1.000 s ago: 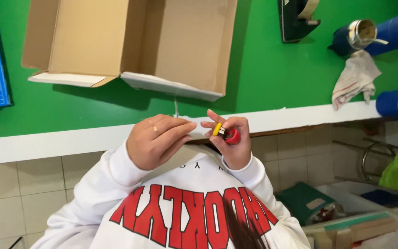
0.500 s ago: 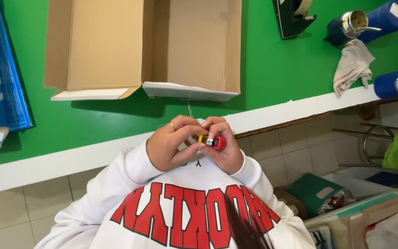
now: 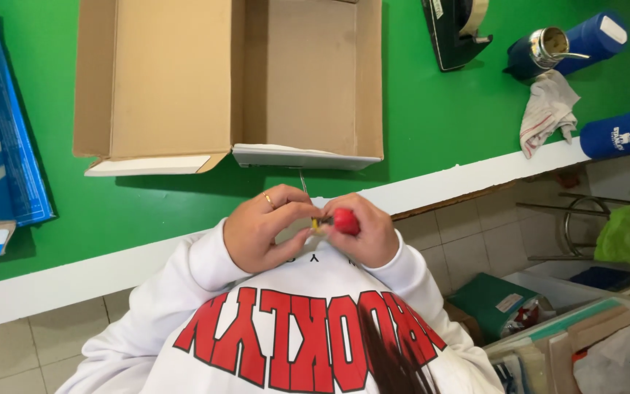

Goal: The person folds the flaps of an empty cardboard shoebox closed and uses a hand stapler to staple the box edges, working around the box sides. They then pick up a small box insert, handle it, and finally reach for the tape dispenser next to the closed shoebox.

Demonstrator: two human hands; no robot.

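Both hands have come a little lower and closer to the chest since the earlier frame, and the red piece now sits more inside the right hand. In the head view the left hand [image 3: 264, 233] and the right hand [image 3: 362, 232] meet just under the white edge of the green counter [image 3: 439, 109]. They hold a small tool with a red handle [image 3: 345, 220] between them. The fingers of the right hand are pressed together around the handle; the fingers of the left hand pinch its yellow part, and a thin metal tip points up to the counter edge. On the counter the open cardboard box [image 3: 176, 80] lies with its flaps spread, and I see nothing inside it. Far to the right a dark blue cup [image 3: 530, 55] with a metal rim lies beside a white cloth [image 3: 546, 113]. What the cup contains I cannot tell.
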